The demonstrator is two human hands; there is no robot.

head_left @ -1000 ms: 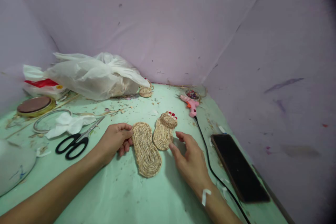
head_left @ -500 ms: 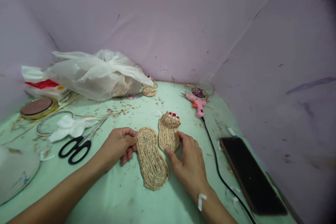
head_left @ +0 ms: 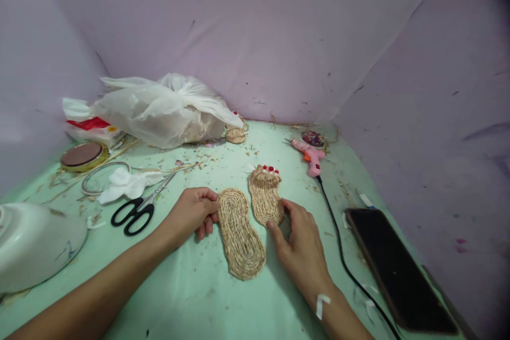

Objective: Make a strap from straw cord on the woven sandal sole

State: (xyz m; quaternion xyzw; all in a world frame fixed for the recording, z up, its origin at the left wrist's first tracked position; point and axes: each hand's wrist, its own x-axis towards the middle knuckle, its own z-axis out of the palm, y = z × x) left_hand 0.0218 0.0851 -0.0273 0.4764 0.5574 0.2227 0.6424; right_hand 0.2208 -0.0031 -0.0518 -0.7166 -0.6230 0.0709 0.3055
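Two woven straw soles lie side by side on the green table [head_left: 239, 313]. The plain sole [head_left: 240, 234] is the nearer and longer one. My left hand [head_left: 193, 212] has curled fingers pinching its left edge. The smaller sole with a toe cap and red beads [head_left: 265, 194] lies just right of it. My right hand [head_left: 300, 239] rests beside it, thumb and fingertips touching its lower right edge. A white strip is stuck on my right wrist.
Black scissors [head_left: 137, 210] and crumpled white tissue [head_left: 127, 183] lie at left, a white bowl [head_left: 35, 241] nearer. A plastic bag [head_left: 167, 109] sits at the back. A pink glue gun [head_left: 308, 154] with black cord and a dark phone [head_left: 396, 263] lie at right. Purple walls enclose the table.
My right hand has closed in on the beaded sole and now touches its edge. The view has shifted left. My left hand keeps its hold on the plain sole.
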